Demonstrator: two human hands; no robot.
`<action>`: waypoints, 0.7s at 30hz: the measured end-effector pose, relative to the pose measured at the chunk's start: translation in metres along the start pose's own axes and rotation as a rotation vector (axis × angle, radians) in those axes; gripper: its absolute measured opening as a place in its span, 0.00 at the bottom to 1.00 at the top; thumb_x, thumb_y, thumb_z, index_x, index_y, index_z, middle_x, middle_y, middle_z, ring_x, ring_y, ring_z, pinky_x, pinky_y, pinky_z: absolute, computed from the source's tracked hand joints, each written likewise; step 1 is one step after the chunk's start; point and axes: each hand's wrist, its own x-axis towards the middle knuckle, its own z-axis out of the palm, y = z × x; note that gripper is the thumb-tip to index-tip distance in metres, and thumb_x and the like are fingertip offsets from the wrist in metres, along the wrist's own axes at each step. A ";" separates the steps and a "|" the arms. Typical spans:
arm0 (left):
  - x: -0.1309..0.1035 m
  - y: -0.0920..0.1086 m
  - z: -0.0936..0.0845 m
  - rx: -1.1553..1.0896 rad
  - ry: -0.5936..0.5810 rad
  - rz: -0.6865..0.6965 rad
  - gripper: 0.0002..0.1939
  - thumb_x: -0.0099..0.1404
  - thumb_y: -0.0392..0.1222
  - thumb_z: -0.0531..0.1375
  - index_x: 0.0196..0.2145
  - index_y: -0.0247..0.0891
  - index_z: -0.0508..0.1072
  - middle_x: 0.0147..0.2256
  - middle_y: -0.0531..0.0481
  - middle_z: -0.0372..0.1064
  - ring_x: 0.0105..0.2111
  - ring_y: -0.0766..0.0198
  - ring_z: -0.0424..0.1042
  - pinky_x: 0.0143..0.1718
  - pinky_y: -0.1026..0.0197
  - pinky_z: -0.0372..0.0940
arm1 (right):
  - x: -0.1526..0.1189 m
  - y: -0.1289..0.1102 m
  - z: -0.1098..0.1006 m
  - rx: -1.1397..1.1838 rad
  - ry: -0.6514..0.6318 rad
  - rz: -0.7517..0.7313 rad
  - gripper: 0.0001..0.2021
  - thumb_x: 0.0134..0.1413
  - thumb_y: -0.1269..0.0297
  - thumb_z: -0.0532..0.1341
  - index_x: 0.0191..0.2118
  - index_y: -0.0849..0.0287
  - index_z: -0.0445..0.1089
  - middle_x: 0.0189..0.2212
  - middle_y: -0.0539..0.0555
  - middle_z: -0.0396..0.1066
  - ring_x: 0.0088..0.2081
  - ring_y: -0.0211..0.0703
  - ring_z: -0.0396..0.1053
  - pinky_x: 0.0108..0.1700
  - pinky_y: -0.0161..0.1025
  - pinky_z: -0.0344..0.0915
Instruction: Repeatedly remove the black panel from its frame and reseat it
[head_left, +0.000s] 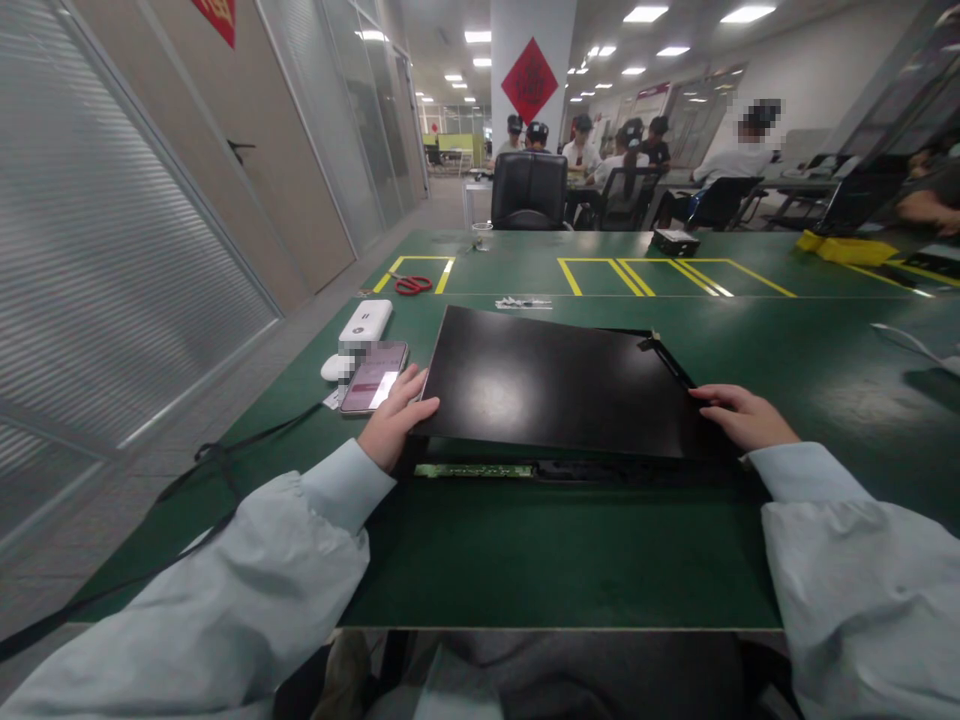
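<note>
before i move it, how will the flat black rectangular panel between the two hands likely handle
The panel looks fairly stiff: its near edge runs straight, with no visible sag. Its smooth, sheeny face may be slippery, and such a thin, broad sheet could crack if twisted.

From the red-handled scissors (409,284), a smartphone (375,378) lay at seven o'clock and a black office chair (529,190) stood at two

Open tabletop (847,420) beside right hand (742,418)
</note>
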 end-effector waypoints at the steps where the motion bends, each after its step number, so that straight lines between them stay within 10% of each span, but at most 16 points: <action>1: 0.001 -0.001 -0.001 0.011 0.010 -0.019 0.37 0.55 0.54 0.69 0.61 0.41 0.78 0.74 0.43 0.54 0.76 0.37 0.39 0.75 0.38 0.39 | 0.000 0.000 0.000 -0.001 -0.001 0.002 0.14 0.41 0.63 0.64 0.37 0.54 0.80 0.46 0.57 0.78 0.47 0.51 0.74 0.61 0.51 0.66; 21: -0.001 0.001 -0.003 0.140 -0.091 0.173 0.35 0.64 0.52 0.61 0.67 0.41 0.71 0.74 0.44 0.53 0.77 0.46 0.36 0.76 0.40 0.34 | -0.001 0.001 0.004 0.030 -0.005 0.049 0.24 0.40 0.49 0.63 0.45 0.53 0.78 0.40 0.57 0.79 0.45 0.55 0.75 0.57 0.54 0.68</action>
